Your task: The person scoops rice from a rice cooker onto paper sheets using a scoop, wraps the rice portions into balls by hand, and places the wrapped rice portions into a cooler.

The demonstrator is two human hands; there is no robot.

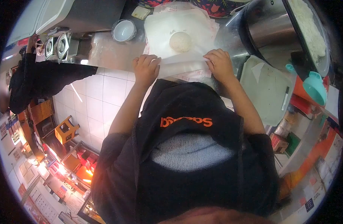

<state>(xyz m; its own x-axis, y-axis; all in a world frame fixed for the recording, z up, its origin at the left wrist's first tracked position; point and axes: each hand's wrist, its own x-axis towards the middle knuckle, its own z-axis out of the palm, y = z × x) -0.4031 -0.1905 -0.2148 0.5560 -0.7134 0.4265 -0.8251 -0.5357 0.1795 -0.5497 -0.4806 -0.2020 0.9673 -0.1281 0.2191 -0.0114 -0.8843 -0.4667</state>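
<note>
A round, pale, rice-like mound (180, 42) lies on white paper sheets (160, 26) on the metal counter. The paper's near edge is lifted and curled towards the mound. My left hand (146, 70) pinches this edge at its left end, and my right hand (219, 65) pinches it at the right end. Both hands have their fingers closed, just on my side of the mound. The sheets underneath carry red print.
A bowl (124, 30) stands left of the paper. On the right are a pale tray (266, 89), a large metal pot (270, 28), a rice-filled container (309, 33) and a turquoise scoop (314, 88). Another person's dark sleeve (48, 80) shows at the left.
</note>
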